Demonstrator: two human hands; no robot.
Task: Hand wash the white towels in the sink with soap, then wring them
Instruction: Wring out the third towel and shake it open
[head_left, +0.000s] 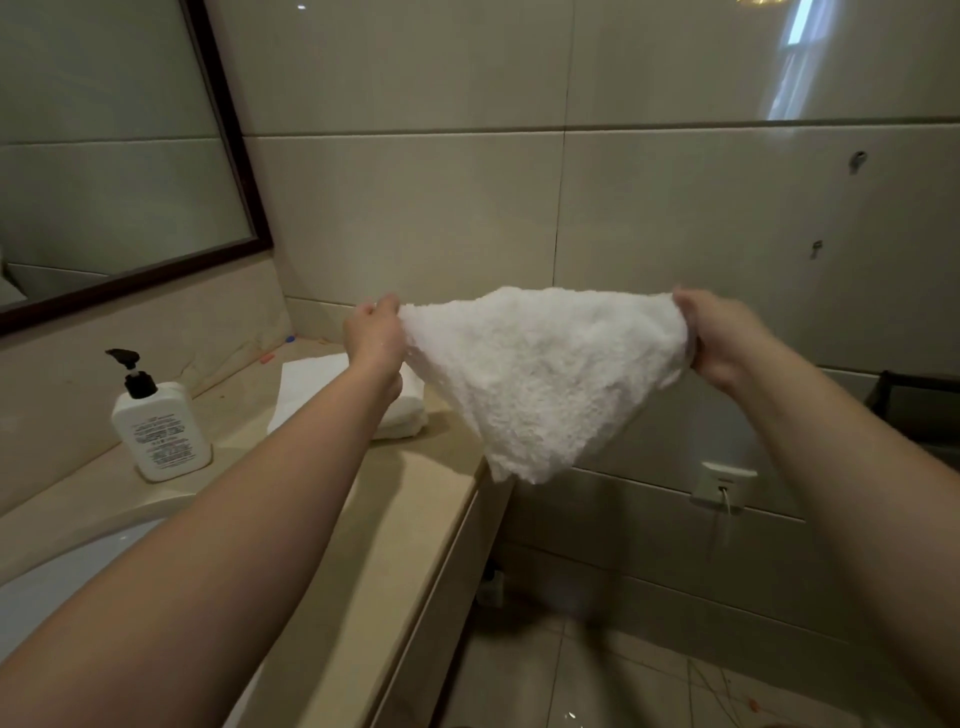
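Note:
A small white towel (540, 374) hangs spread out in the air, beyond the right end of the counter. My left hand (375, 336) pinches its left corner and my right hand (719, 338) grips its right corner, so it droops to a point between them. A folded white towel (306, 387) lies on the beige counter (395, 519), partly hidden behind my left forearm. A white soap bottle (161, 423) with a black pump stands on the counter at the left. The white sink (57, 577) shows at the lower left, mostly covered by my left arm.
A dark-framed mirror (119, 150) hangs on the left wall. Beige tiles cover the wall ahead. A white wall socket (719, 483) with a cord sits low on the right. The tiled floor (597, 675) lies below the counter's edge, and a dark object (914, 410) stands at far right.

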